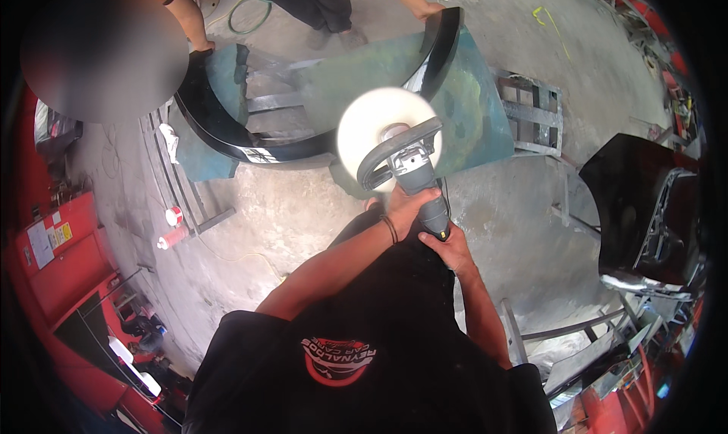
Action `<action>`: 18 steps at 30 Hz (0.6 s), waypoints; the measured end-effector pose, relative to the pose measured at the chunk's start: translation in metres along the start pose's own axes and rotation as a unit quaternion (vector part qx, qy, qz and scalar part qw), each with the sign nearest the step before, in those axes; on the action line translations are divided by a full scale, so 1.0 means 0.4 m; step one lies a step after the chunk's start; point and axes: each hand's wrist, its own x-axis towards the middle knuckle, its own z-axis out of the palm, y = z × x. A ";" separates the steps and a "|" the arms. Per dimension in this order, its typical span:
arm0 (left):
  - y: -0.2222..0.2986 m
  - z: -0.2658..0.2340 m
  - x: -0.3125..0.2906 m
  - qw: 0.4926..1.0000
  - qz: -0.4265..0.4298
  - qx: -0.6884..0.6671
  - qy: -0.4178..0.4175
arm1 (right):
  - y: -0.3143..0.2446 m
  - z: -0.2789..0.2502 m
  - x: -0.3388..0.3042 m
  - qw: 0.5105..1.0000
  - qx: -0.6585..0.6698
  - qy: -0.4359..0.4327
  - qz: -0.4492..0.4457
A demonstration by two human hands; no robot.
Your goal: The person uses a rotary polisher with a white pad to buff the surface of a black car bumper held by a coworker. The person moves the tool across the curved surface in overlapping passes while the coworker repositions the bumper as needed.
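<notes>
Both my hands are closed around a grey and black polisher (416,177) with a round, pale pad (364,130) and a black loop handle (379,155). My left hand (409,209) grips the body behind the head, and my right hand (453,247) wraps the rear end. Beyond them lies a glossy black curved car panel (216,127), like a bumper or spoiler. The pad covers part of its right-hand curve; whether they touch I cannot tell. A co-worker's hands (430,10) hold both far ends of the panel.
Under the panel, greenish sheets (474,108) lie over a metal stand (540,115). A bottle (173,239) and a red-and-white roll or can (174,216) sit at left. A dark car panel (644,214) stands at right. Hoses (250,17) coil on the far floor.
</notes>
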 end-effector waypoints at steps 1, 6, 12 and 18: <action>-0.004 -0.012 -0.008 1.000 -0.002 0.006 0.001 | 0.006 0.017 -0.006 1.000 0.001 0.006 -0.001; -0.005 0.000 -0.007 1.000 -0.009 0.020 -0.005 | -0.008 0.031 -0.034 0.999 0.021 0.040 0.014; 0.022 0.109 0.078 0.999 -0.020 0.022 -0.035 | -0.087 -0.079 -0.009 0.998 0.009 0.050 0.049; 0.090 0.278 0.196 0.999 -0.002 0.040 -0.027 | -0.223 -0.245 0.065 0.997 0.028 0.038 0.069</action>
